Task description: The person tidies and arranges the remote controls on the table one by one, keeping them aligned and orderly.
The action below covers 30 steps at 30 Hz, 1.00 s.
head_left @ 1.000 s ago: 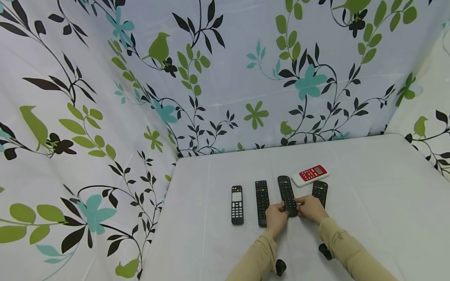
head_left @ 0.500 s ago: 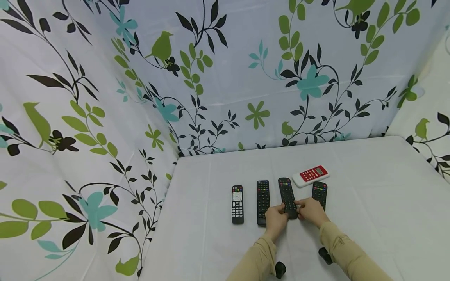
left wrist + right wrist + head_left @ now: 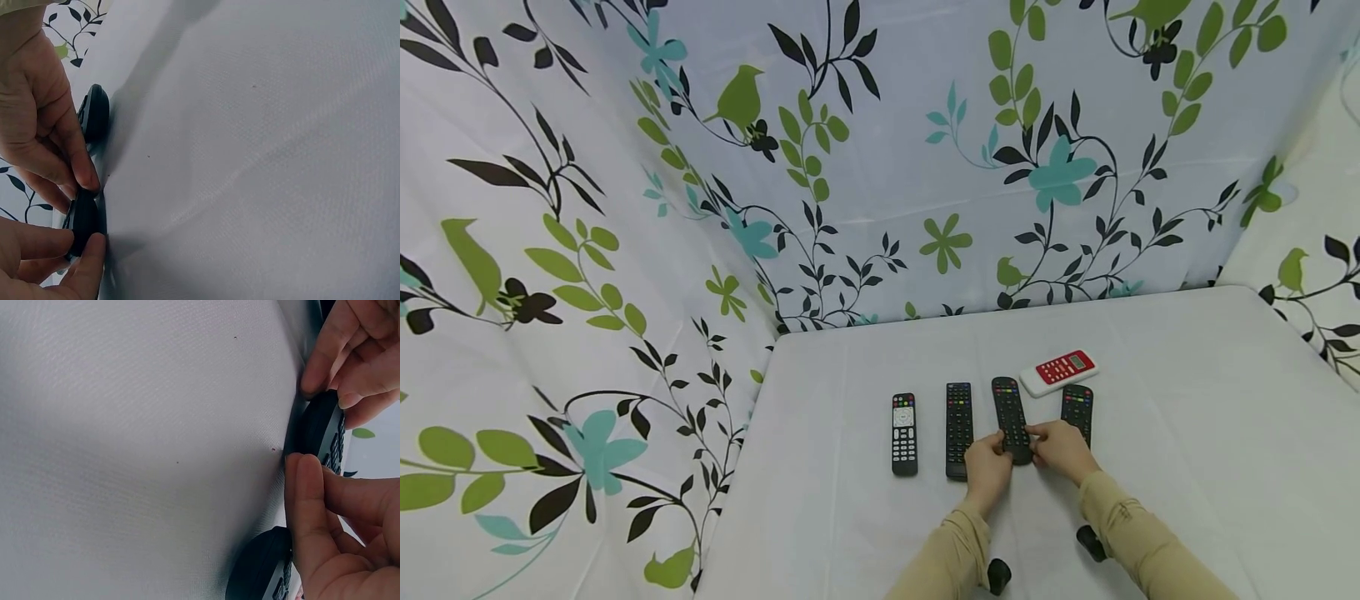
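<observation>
I'm watching the leaf-and-bird cloth (image 3: 943,183) hanging beyond the fingers, with the white table (image 3: 1195,433) spreading beneath them. Now the left hand (image 3: 987,471) and right hand (image 3: 1064,450) are pinching, thumbs and fingers clamped on something! A long black remote (image 3: 958,421) is lying just beside the left fingers. The slightly shorter black remote (image 3: 1010,412) is the one I'm seeing gripped, its near end sitting between both hands' fingertips. A white-and-red remote (image 3: 1060,372) is slanting beyond the right fingers, a white-keyed remote (image 3: 904,437) is resting farther left of the left fingers, and a partly hidden remote (image 3: 1077,406) is peeking out past the right fingers.
</observation>
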Motion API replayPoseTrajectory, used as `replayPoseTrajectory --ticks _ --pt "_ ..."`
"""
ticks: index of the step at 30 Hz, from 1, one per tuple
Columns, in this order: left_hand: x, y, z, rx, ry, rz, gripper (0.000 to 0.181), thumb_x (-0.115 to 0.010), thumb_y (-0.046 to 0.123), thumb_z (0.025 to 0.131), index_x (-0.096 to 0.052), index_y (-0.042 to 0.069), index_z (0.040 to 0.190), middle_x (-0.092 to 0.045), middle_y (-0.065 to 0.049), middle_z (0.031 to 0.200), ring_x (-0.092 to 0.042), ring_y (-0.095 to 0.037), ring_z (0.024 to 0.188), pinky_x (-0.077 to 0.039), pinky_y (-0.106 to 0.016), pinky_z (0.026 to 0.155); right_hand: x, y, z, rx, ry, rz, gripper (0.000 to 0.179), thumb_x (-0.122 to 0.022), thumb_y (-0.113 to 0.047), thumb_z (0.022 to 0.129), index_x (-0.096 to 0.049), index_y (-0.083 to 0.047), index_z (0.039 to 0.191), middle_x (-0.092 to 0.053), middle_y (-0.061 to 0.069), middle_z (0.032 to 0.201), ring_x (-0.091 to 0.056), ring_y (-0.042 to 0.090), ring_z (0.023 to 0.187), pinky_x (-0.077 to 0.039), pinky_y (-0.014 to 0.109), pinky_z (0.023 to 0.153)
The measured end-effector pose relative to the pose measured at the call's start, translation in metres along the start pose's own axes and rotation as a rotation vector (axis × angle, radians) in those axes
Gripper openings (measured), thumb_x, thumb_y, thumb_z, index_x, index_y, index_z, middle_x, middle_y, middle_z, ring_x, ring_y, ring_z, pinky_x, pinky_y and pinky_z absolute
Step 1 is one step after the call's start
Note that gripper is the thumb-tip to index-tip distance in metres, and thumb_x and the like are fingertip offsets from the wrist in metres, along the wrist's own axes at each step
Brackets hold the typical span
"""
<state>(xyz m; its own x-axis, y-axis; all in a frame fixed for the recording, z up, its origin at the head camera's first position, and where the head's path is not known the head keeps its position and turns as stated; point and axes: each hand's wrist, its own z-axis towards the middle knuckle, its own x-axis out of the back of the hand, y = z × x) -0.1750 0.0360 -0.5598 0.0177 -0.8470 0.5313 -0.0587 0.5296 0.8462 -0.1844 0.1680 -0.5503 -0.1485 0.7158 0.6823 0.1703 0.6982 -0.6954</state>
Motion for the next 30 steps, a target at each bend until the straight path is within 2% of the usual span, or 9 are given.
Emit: replayPoseTrajectory --ticks 3,7,14,18,21,25,30 --pt "0.000 0.001 -0.001 -0.025 0.009 0.003 0.034 -0.064 -0.008 0.072 -0.067 -0.005 0.105 -0.065 -0.006 0.069 -0.045 -0.006 0.061 -0.038 -0.019 0.054 0.000 0.000 -0.001 -0.003 0.001 0.003 0.034 -0.057 -0.004 0.084 -0.061 0.006 0.116 -0.064 0.002 0.059 -0.052 0.009 0.054 -0.038 0.024 0.053" --pt "0.000 0.001 -0.002 -0.037 0.014 0.020 0.030 -0.063 -0.007 0.072 -0.067 -0.006 0.102 -0.061 -0.008 0.074 -0.047 -0.008 0.067 -0.039 -0.022 0.060 0.000 0.000 -0.003 -0.005 0.010 0.015 0.034 -0.058 -0.005 0.084 -0.061 0.007 0.115 -0.064 0.003 0.059 -0.053 0.009 0.054 -0.039 0.024 0.053" --pt "0.000 0.002 -0.004 0.011 -0.005 0.025 0.023 -0.060 -0.005 0.074 -0.064 -0.004 0.097 -0.052 -0.004 0.084 -0.045 -0.011 0.074 -0.037 -0.024 0.066 -0.001 0.000 -0.003 0.017 0.048 -0.001 0.032 -0.059 -0.007 0.083 -0.063 0.008 0.111 -0.066 0.003 0.060 -0.053 0.009 0.055 -0.039 0.024 0.053" --pt "0.001 0.005 -0.005 -0.030 0.023 0.056 0.024 -0.061 -0.006 0.073 -0.062 -0.004 0.098 -0.052 -0.005 0.086 -0.049 -0.013 0.075 -0.040 -0.024 0.066 0.003 -0.002 -0.006 0.025 0.053 -0.023 0.031 -0.059 -0.008 0.084 -0.063 0.009 0.110 -0.066 0.003 0.061 -0.052 0.010 0.056 -0.039 0.025 0.053" --pt "0.002 0.008 -0.003 -0.068 0.044 0.081 0.025 -0.062 -0.005 0.074 -0.061 -0.004 0.099 -0.052 -0.005 0.085 -0.049 -0.011 0.073 -0.041 -0.022 0.064 0.006 -0.002 -0.008 0.036 0.064 -0.030 0.030 -0.056 -0.007 0.085 -0.063 0.009 0.109 -0.068 0.007 0.069 -0.055 0.012 0.061 -0.042 0.027 0.056" --pt "0.005 0.015 0.003 -0.087 0.021 0.083 0.026 -0.063 -0.001 0.077 -0.060 -0.003 0.103 -0.050 -0.002 0.084 -0.044 -0.007 0.071 -0.037 -0.020 0.062 0.014 -0.001 -0.010 0.062 0.100 -0.030 0.031 -0.055 -0.008 0.086 -0.062 0.009 0.111 -0.070 0.016 0.083 -0.060 0.018 0.070 -0.047 0.032 0.061" --pt "0.007 0.024 0.013 -0.108 -0.020 0.090 0.031 -0.064 0.004 0.081 -0.059 -0.001 0.111 -0.051 -0.002 0.088 -0.044 -0.006 0.074 -0.039 -0.019 0.065 0.025 0.002 -0.012 0.069 0.167 -0.016 0.034 -0.055 -0.012 0.088 -0.059 0.008 0.115 -0.065 0.027 0.101 -0.063 0.036 0.088 -0.050 0.045 0.075"
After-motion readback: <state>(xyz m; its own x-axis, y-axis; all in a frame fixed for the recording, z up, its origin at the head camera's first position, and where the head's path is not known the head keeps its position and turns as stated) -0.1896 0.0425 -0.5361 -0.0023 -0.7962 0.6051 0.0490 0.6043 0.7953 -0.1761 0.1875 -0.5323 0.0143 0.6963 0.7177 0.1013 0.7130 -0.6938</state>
